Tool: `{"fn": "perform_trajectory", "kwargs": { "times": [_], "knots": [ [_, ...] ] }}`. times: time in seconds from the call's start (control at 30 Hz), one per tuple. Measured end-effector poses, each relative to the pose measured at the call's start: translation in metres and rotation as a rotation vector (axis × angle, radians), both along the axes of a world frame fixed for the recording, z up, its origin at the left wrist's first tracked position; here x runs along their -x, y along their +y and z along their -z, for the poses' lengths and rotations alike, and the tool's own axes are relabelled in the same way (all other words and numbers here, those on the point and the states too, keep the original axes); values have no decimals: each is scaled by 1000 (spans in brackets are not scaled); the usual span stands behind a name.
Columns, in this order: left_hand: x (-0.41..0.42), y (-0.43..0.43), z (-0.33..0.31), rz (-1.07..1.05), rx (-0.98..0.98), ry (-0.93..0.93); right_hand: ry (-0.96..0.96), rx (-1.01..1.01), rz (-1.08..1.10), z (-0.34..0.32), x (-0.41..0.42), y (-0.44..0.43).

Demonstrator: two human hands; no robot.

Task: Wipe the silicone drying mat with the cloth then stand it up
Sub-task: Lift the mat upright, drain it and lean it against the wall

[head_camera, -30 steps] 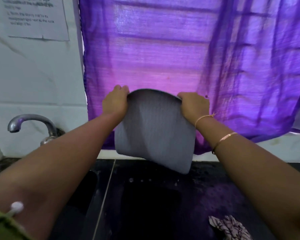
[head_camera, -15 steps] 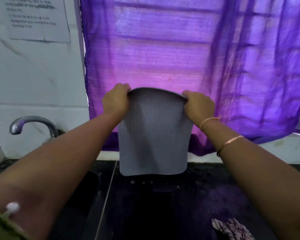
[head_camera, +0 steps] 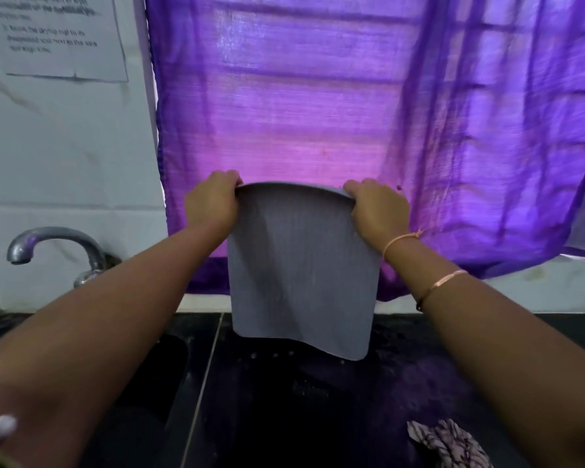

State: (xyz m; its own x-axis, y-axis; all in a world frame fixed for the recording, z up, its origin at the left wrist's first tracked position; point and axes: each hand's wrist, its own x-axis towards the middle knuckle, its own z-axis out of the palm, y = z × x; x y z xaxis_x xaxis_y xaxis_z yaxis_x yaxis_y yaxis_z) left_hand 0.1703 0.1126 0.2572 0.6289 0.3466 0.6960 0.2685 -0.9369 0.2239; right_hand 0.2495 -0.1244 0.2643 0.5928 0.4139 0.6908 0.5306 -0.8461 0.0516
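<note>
— Two hands on it, am I right?

— Both. The left hand (head_camera: 211, 201) has its fingers (head_camera: 228, 176) curled over the top-left corner of the silicone drying mat (head_camera: 301, 265), pinching it; the right hand (head_camera: 379, 207) does the same at the top-right corner. The mat's top edge bows between them.

— And where is the mat itself?

— At about 12 o'clock from the person, hanging upright in front of the purple curtain (head_camera: 318, 96), at the back of the dark table (head_camera: 318, 417). Its lower edge is wavy: the right corner dips lower, close to the table surface or just touching it. I cannot tell which.

— So the wiping is finished?

— I judge so. The cloth (head_camera: 446, 444) lies crumpled at 5 o'clock on the table, well apart from the mat, and neither hand is on it. The step in hand looks like the standing-up.

— What does the next move call for?

— Setting the bottom edge down square on the table, then leaning the top back toward the wall behind the curtain. The mat is limp, so it will likely buckle unless it gets support along its back before the fingers let go.

— Anything in the way?

— The tap (head_camera: 53, 246) and sink sit at 9 o'clock, clear of the mat.
</note>
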Motion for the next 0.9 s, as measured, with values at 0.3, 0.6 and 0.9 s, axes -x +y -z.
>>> {"fn": "perform_trajectory", "kwargs": {
  "times": [0.3, 0.6, 0.9],
  "knots": [
    [-6, 11, -5, -21, -5, 32, 74, -7, -30, -6, -5, 6],
    [6, 13, -13, 14, 37, -14, 53, -84, -67, -9, 2, 8],
    [96, -15, 125, 163, 114, 264, -89, -49, -152, 150, 88, -40]
  ]
}}
